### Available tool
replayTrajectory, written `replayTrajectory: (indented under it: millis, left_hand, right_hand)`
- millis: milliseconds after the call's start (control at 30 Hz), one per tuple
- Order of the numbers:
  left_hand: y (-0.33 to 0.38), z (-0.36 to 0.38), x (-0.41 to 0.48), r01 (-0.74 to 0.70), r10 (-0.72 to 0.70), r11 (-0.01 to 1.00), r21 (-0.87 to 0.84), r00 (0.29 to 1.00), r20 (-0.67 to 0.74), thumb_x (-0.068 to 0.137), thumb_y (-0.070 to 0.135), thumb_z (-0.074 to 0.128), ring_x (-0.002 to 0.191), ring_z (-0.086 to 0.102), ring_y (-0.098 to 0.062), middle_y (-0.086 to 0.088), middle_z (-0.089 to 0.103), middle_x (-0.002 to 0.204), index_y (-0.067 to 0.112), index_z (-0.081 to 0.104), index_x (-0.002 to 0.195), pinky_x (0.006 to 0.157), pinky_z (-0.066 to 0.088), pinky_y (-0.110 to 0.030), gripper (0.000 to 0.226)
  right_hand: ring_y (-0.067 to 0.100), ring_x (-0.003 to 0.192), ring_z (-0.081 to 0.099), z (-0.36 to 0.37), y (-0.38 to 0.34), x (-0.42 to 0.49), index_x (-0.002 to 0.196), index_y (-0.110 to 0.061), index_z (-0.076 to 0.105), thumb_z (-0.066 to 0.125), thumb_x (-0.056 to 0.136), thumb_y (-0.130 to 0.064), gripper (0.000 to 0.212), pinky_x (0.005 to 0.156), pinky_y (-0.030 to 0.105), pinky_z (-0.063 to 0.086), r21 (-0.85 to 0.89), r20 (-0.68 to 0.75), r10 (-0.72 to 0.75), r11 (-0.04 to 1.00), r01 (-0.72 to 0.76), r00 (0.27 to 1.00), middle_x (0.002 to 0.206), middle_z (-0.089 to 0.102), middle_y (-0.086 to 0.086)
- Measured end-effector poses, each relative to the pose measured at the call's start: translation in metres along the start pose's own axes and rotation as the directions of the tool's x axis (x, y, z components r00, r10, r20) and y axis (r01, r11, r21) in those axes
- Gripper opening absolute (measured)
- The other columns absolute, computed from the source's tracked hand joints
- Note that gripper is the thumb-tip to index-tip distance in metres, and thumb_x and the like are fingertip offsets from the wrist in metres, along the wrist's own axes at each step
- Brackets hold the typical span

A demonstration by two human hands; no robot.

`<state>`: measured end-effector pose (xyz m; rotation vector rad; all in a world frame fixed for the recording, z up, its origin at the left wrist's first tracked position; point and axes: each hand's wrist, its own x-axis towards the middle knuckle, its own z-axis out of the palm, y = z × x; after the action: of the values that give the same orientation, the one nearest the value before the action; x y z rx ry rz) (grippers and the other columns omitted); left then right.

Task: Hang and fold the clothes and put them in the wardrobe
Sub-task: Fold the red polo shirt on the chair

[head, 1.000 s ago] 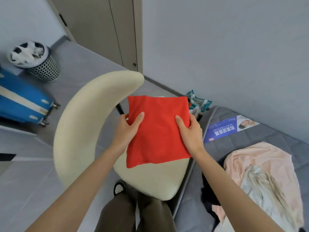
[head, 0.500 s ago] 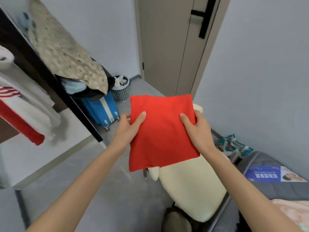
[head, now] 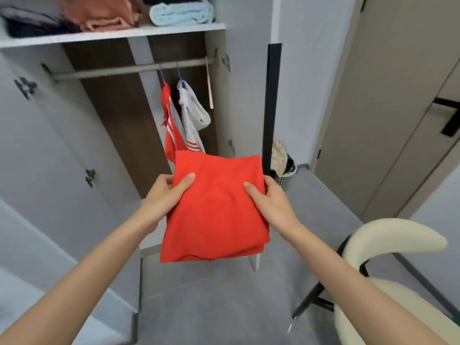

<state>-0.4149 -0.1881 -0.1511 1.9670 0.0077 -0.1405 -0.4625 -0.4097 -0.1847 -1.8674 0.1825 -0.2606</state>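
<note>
Near field, lower right: a cream chair (head: 393, 241) stands on the floor, clear of both forearms.

Middle field: the folded red garment (head: 216, 210) is held in the air at about chest height, in front of the open wardrobe (head: 117, 125) and not yet inside it. The left hand (head: 163, 195) grips its left edge and the right hand (head: 272, 202) its right edge. Each thumb lies flat on the top face, with the fingers curled under the edge and mostly hidden. This two-sided grip probably serves to keep the stacked layers from sliding apart, though the near edge sags a little and shows the folds.

Far field: two garments hang side by side from the rail (head: 124, 70), a red striped one (head: 170, 135) and a white one (head: 193, 115), both pushed to the right end. That leaves the rest of the rail free. Above, the shelf (head: 112, 36) carries folded items: a light blue towel (head: 181, 13), a peach garment (head: 104, 13) and a dark one (head: 29, 23), which is blurred. Folded pieces evidently go there, so the red garment is likely bound for that shelf, which calls for a lift up and forward.
</note>
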Motion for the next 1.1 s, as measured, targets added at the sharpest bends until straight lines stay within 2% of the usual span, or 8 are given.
replayTrajectory:
  millis: [133, 200, 300, 400, 500, 700, 833, 1100]
  left_hand:
    - [0.024, -0.073, 0.014, -0.049, 0.047, 0.999, -0.013, 0.988, -0.149, 0.083, 0.055, 0.061, 0.059, 0.063, 0.006, 0.017, 0.065, 0.079, 0.031, 0.056, 0.083, 0.045, 0.041, -0.010, 0.025]
    - [0.040, -0.103, 0.027, -0.064, 0.060, 0.998, -0.012, 0.976, -0.211, 0.082, 0.056, 0.061, 0.061, 0.063, 0.003, 0.014, 0.066, 0.082, 0.030, 0.057, 0.085, 0.045, 0.041, -0.012, 0.027]
    - [0.066, -0.146, 0.055, -0.087, 0.075, 0.996, -0.026, 0.951, -0.300, 0.081, 0.059, 0.062, 0.075, 0.064, -0.004, 0.007, 0.066, 0.093, 0.024, 0.059, 0.102, 0.053, 0.044, -0.019, 0.041]
    - [0.094, -0.181, 0.088, -0.117, 0.092, 0.992, -0.048, 0.927, -0.364, 0.079, 0.060, 0.063, 0.083, 0.062, -0.008, 0.006, 0.065, 0.097, 0.021, 0.055, 0.112, 0.061, 0.045, -0.023, 0.051]
    - [0.122, -0.212, 0.126, -0.154, 0.124, 0.987, -0.040, 0.902, -0.413, 0.081, 0.059, 0.061, 0.075, 0.064, -0.005, 0.008, 0.066, 0.091, 0.021, 0.060, 0.100, 0.058, 0.045, -0.021, 0.043]
    - [0.176, -0.267, 0.206, -0.224, 0.189, 0.974, -0.007, 0.836, -0.516, 0.086, 0.053, 0.060, 0.041, 0.055, 0.005, 0.018, 0.060, 0.051, 0.023, 0.062, 0.080, 0.037, 0.038, -0.011, 0.030]
    - [0.208, -0.308, 0.256, -0.232, 0.199, 0.973, 0.014, 0.799, -0.567, 0.086, 0.052, 0.060, 0.066, 0.057, -0.006, 0.008, 0.062, 0.078, 0.023, 0.061, 0.080, 0.056, 0.043, -0.020, 0.030]
    - [0.251, -0.410, 0.361, -0.193, 0.230, 0.973, 0.128, 0.749, -0.622, 0.090, 0.039, 0.062, 0.063, 0.056, -0.010, 0.001, 0.062, 0.076, 0.011, 0.064, 0.103, 0.042, 0.043, -0.014, 0.031]
  right_hand:
    - [0.010, 0.101, 0.062, 0.054, -0.060, 0.042, 0.128, -0.019, 0.052, 0.058, 0.091, -0.043, 0.044, 0.087, 0.025, 0.050, 0.066, 0.118, -0.086, 0.995, 0.078, 0.989, 0.114, 0.064, -0.007]
    - [0.012, 0.103, 0.062, 0.073, -0.091, 0.066, 0.127, -0.020, 0.052, 0.057, 0.092, -0.043, 0.043, 0.092, 0.030, 0.049, 0.075, 0.147, -0.142, 0.988, 0.132, 0.979, 0.115, 0.064, -0.006]
    - [0.003, 0.092, 0.060, 0.097, -0.138, 0.107, 0.124, -0.024, 0.054, 0.056, 0.092, -0.042, 0.036, 0.075, 0.011, 0.046, 0.084, 0.174, -0.238, 0.970, 0.226, 0.955, 0.103, 0.062, -0.016]
    - [0.012, 0.105, 0.060, 0.118, -0.183, 0.152, 0.124, -0.020, 0.054, 0.055, 0.093, -0.041, 0.038, 0.092, 0.029, 0.048, 0.106, 0.177, -0.312, 0.949, 0.297, 0.933, 0.111, 0.063, -0.010]
    - [0.018, 0.110, 0.059, 0.139, -0.225, 0.201, 0.127, -0.016, 0.054, 0.055, 0.093, -0.041, 0.042, 0.098, 0.037, 0.045, 0.083, 0.160, -0.375, 0.927, 0.366, 0.913, 0.119, 0.063, -0.001]
    - [0.022, 0.109, 0.059, 0.179, -0.298, 0.301, 0.122, -0.017, 0.057, 0.055, 0.092, -0.042, 0.039, 0.098, 0.044, 0.046, 0.140, 0.153, -0.480, 0.876, 0.462, 0.864, 0.119, 0.063, 0.002]
    - [0.021, 0.104, 0.061, 0.212, -0.341, 0.364, 0.111, -0.018, 0.060, 0.055, 0.092, -0.039, 0.029, 0.095, 0.042, 0.048, 0.214, 0.179, -0.485, 0.868, 0.448, 0.856, 0.114, 0.066, 0.002]
    - [0.025, 0.101, 0.063, 0.305, -0.404, 0.471, 0.119, -0.011, 0.060, 0.055, 0.094, -0.034, 0.035, 0.079, 0.034, 0.050, 0.388, 0.334, -0.378, 0.890, 0.240, 0.863, 0.111, 0.066, 0.006]
